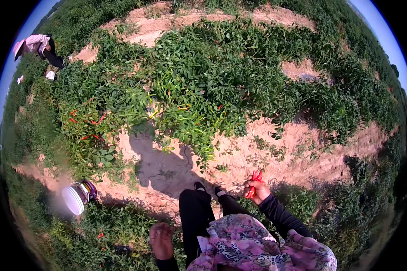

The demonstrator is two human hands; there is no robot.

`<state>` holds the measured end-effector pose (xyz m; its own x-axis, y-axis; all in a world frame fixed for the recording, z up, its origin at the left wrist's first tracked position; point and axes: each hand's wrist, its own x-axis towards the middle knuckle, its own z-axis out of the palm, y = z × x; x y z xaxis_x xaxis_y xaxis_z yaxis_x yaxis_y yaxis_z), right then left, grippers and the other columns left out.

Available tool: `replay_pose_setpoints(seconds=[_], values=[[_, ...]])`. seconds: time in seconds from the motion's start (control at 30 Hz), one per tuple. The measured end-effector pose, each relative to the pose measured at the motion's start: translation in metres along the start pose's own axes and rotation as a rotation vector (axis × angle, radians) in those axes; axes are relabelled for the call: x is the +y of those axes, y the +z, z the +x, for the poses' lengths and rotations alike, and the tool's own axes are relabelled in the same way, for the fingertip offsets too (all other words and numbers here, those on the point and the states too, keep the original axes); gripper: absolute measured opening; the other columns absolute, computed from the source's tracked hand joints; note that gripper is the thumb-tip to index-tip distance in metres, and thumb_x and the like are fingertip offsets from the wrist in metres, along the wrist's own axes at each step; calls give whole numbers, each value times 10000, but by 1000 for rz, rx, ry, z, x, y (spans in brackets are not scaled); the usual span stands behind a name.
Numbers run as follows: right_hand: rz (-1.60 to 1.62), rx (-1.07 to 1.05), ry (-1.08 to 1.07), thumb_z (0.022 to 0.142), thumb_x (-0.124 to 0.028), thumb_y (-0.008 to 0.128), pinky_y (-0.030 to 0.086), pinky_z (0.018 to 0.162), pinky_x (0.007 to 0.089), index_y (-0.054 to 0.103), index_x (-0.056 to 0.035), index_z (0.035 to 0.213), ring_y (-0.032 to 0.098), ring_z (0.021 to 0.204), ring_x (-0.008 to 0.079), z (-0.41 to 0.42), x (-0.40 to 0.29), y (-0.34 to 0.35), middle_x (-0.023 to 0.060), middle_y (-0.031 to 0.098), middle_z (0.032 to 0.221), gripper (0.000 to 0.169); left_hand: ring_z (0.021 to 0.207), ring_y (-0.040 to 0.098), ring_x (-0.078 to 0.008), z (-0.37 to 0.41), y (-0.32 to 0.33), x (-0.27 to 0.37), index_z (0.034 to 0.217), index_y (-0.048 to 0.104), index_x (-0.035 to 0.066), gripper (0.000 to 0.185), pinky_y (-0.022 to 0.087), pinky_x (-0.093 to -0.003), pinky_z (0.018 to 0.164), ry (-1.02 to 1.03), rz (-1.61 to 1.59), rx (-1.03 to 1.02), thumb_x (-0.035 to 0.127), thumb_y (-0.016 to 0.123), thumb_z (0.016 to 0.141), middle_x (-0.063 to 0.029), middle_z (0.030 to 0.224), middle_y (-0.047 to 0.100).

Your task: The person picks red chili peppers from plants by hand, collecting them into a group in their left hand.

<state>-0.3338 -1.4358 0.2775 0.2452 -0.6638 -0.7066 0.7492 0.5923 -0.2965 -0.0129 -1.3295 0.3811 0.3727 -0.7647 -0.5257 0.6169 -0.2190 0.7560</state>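
Note:
A bunch of red chili peppers (256, 176) sticks out above and below the curled fingers of my right hand (259, 191), which grips them over the bare soil path. My left hand (161, 240) hangs low beside my dark trousers, over green pepper plants. Its fingers look loosely bent; nothing shows in it, though its palm side is partly hidden. Ahead of me, pepper plants (190, 88) carry green pods. Ripe red peppers (94, 122) show on the plants at the left.
A bucket (75, 197) with a white inside and a dark printed wall lies tipped at the left. Further off, a person (40, 47) in a pink hat bends over the plants near a white bucket (51, 75). Dry soil (274, 155) runs between the rows; my shadow falls on it.

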Motion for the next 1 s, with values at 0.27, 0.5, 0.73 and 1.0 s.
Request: replay_pose_setpoints(seconds=[0.27, 0.5, 0.73, 1.0], values=[[-64, 205, -73, 728, -43, 507, 346, 388, 266, 461, -89, 840, 428, 433, 131, 70, -49, 70, 38, 472, 624, 129, 756, 533, -143, 230, 87, -13, 934, 483, 8, 197, 425, -265, 703, -151, 224, -342, 170, 483, 822, -63, 813, 542], [-83, 367, -27, 728, -2, 501, 341, 386, 255, 474, -59, 821, 427, 419, 143, 107, -57, 113, 56, 468, 603, 112, 669, 519, -117, 425, 199, -106, 884, 501, 16, 109, 417, -242, 620, -95, 698, -687, 85, 495, 799, -41, 725, 545], [-44, 504, 149, 727, 55, 481, 324, 415, 224, 463, -61, 773, 393, 482, 107, 201, -54, 60, 18, 434, 638, 126, 736, 534, -220, 551, 278, -303, 908, 507, 35, 156, 424, -291, 661, 196, 1037, -652, 76, 494, 759, -110, 834, 556], [-114, 497, 227, 718, 50, 474, 374, 443, 236, 477, -14, 784, 461, 474, 136, 273, -114, -5, 56, 478, 618, 93, 882, 469, -255, 620, 269, -429, 747, 583, 95, 170, 402, -386, 706, 280, 1850, -432, 240, 586, 659, -40, 911, 525]])
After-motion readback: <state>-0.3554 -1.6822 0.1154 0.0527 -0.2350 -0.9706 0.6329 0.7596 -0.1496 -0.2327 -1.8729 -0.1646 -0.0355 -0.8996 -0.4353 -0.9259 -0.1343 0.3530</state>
